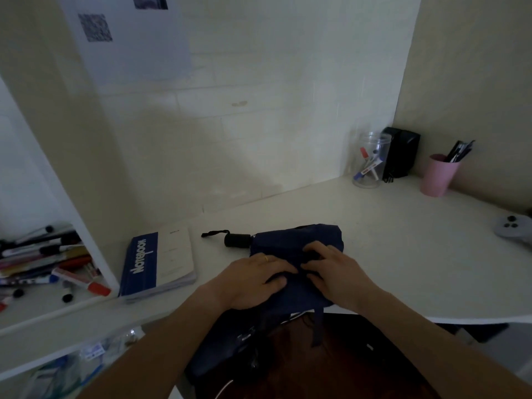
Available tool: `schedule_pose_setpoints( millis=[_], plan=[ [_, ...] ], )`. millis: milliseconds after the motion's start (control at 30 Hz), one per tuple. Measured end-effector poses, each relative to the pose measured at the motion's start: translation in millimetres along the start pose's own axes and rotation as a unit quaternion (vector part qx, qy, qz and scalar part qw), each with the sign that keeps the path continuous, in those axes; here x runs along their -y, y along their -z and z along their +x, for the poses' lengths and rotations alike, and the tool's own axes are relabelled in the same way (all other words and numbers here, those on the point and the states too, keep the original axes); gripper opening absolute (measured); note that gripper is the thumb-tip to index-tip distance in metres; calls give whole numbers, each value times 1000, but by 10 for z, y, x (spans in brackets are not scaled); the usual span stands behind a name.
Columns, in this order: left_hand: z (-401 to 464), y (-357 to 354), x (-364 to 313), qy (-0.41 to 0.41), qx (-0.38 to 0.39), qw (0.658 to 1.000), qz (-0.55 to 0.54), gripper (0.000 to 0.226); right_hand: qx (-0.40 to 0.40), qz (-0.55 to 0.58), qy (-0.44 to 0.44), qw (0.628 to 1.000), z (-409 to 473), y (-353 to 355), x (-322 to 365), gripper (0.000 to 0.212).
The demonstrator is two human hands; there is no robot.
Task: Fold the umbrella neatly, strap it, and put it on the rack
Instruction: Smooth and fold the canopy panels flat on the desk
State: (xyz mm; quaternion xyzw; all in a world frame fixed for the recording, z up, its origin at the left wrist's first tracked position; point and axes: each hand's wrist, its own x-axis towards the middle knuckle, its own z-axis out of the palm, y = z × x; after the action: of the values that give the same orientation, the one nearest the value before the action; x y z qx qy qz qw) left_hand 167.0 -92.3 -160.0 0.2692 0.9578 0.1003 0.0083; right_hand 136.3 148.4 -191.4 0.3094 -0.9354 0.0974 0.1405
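A dark navy folding umbrella (290,237) lies on the white desk (388,254), its black handle (237,240) and wrist loop pointing left. Loose canopy fabric spills over the desk's front edge toward my lap, and a narrow strap (316,326) hangs down there. My left hand (253,279), with a ring on one finger, lies across the fabric, its fingers curled into the folds. My right hand (331,267) is just to its right, fingers bent and pinching the fabric. Both hands meet over the middle of the canopy. No rack is in view.
A blue and white notebook (157,262) lies left of the umbrella. A shelf compartment (49,263) on the left holds several markers. At the back right stand a clear jar (368,161), a black object (401,152) and a pink cup (439,175) of pens. A grey controller (514,227) sits far right.
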Motion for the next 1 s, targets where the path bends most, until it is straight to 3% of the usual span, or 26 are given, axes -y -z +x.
schedule_pose_setpoints(
  millis=[100, 200, 300, 333, 433, 500, 600, 733, 900, 933, 1000],
  plan=[
    [78, -83, -28, -26, -101, 993, 49, 41, 9, 11, 4, 1000, 16, 44, 30, 25],
    [58, -266, -7, -54, -82, 992, 77, 48, 25, 71, -39, 996, 267, 350, 42, 20],
    [27, -356, 0, -49, -87, 992, 82, 48, -69, 103, -129, 984, 737, 582, -124, 27],
    [19, -363, -15, -53, -92, 990, 88, 48, -41, 95, -137, 985, 894, 611, -195, 30],
    [13, -412, -30, -65, -100, 986, 112, 48, 156, 154, -164, 962, 1246, 553, -320, 32],
    [9, -439, -17, -72, -97, 986, 118, 48, 202, 174, -171, 948, 1345, 462, -350, 27],
    [24, -455, -11, -79, -97, 984, 123, 49, 149, 200, -154, 956, 1409, 451, -374, 22],
    [50, -498, 1, -78, -107, 982, 132, 50, 19, 244, -129, 961, 1402, 728, -301, 21],
    [102, -485, -6, -73, -129, 981, 128, 49, 61, 314, -50, 946, 1094, 1019, -83, 13],
    [105, -477, -8, -71, -134, 980, 125, 48, 52, 313, -50, 947, 1004, 1049, -72, 15],
    [102, -483, -8, -73, -146, 979, 123, 46, 20, 229, -81, 970, 818, 1081, -79, 50]
  ],
)
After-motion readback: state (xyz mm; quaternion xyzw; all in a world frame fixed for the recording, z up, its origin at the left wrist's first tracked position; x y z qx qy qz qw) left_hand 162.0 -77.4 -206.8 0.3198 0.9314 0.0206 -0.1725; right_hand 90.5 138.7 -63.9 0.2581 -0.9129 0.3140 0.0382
